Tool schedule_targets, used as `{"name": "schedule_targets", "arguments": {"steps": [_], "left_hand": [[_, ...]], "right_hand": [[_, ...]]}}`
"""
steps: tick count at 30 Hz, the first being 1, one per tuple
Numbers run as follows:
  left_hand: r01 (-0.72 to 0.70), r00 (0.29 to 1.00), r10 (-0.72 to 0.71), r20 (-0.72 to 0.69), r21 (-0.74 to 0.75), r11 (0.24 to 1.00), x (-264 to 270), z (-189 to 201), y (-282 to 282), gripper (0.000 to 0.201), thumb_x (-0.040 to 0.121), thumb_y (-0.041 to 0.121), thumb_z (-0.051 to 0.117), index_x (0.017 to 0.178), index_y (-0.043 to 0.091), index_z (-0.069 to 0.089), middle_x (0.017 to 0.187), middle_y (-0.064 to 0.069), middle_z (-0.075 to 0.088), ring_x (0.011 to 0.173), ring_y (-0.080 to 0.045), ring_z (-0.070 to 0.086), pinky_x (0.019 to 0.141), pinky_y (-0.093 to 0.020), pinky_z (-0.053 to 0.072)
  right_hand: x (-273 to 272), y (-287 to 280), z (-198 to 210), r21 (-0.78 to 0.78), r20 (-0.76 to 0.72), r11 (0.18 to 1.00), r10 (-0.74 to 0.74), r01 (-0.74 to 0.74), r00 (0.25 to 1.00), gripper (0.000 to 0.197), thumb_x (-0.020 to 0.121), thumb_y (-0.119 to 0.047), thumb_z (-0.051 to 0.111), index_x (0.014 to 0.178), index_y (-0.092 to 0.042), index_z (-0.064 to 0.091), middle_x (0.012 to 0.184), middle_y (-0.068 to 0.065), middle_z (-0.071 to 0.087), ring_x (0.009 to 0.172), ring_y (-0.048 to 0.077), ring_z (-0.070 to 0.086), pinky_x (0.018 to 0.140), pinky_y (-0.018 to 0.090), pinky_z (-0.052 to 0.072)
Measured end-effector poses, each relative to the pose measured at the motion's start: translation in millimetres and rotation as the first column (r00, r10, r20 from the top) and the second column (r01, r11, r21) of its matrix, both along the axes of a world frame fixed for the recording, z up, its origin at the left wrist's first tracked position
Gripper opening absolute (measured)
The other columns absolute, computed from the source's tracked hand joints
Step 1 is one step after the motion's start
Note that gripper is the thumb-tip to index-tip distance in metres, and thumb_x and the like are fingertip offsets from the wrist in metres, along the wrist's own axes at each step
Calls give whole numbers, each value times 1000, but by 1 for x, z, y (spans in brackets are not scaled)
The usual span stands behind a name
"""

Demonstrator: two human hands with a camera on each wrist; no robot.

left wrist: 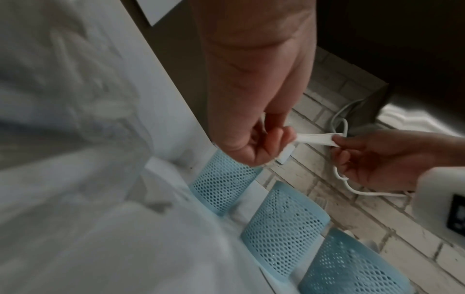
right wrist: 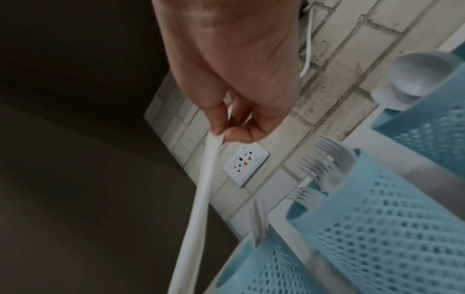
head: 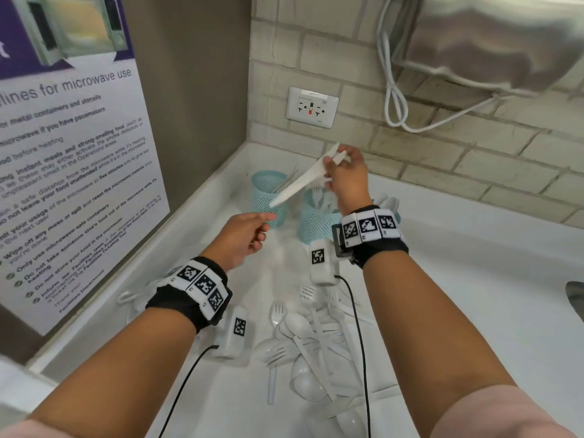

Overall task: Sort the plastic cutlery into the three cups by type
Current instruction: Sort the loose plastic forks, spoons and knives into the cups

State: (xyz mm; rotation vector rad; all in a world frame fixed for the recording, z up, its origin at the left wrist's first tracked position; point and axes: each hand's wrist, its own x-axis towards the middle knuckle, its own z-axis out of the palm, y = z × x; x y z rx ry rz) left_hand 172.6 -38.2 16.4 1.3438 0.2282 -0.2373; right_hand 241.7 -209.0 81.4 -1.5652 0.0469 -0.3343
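My right hand (head: 330, 167) pinches a couple of white plastic knives (head: 303, 181) by their upper end; they slant down-left over the left blue mesh cup (head: 265, 200), which holds knives. The right wrist view shows the same pinch (right wrist: 224, 133) on the knives (right wrist: 198, 199). Forks (right wrist: 327, 153) stand in the middle cup (head: 316, 226). Spoons (right wrist: 422, 65) fill the right cup (right wrist: 427, 123), which my right wrist mostly hides in the head view. My left hand (head: 264, 226) hovers just below the knife tips with curled fingers, nothing plainly in it. A mixed cutlery pile (head: 309, 339) lies between my forearms.
The cups stand in the back corner of a white counter (head: 474, 248). A wall with a microwave poster (head: 63, 153) closes the left side. On the tiled back wall are a socket (head: 312, 107), a looped white cord (head: 392, 90) and a steel appliance (head: 493, 42).
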Motion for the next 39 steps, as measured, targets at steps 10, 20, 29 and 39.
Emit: {"name": "schedule_targets", "arguments": {"steps": [10,20,29,39], "left_hand": [[-123,990,137,-40,249,961,-2,-3,12,15,93,12,51,98,14,65,72,2,55,59,-8,45,52,-18,35],[488,853,-427,-301,751,446,-27,-11,-9,36,92,38,55,72,8,57,70,-5,60,60,-18,53,64,-26,47],[536,682,-476,-555,823,-190,-92,15,-51,102,76,58,66,142,-1,15,129,-15,54,111,-31,60,86,-33,47],[300,607,-678,-414,910,-286,-142,-12,-86,91,70,68,63,135,15,27,130,-10,35,115,-29,42,85,-38,43]], "right_hand": [[21,42,-26,-481,250,853,-90,204,964,18,95,-12,48,113,-7,49,70,-6,53,62,16,52,58,26,38],[8,6,-11,-649,130,758,22,68,991,18,88,-8,55,104,-9,61,91,8,66,72,17,57,70,25,48],[-67,-72,-30,-540,-835,80,-171,-838,522,57,75,-41,75,120,-10,59,108,3,65,102,22,62,95,35,50],[-99,-73,-104,-836,-544,188,-167,-515,822,36,83,-31,68,105,-3,60,112,12,64,104,26,59,90,35,49]]}}
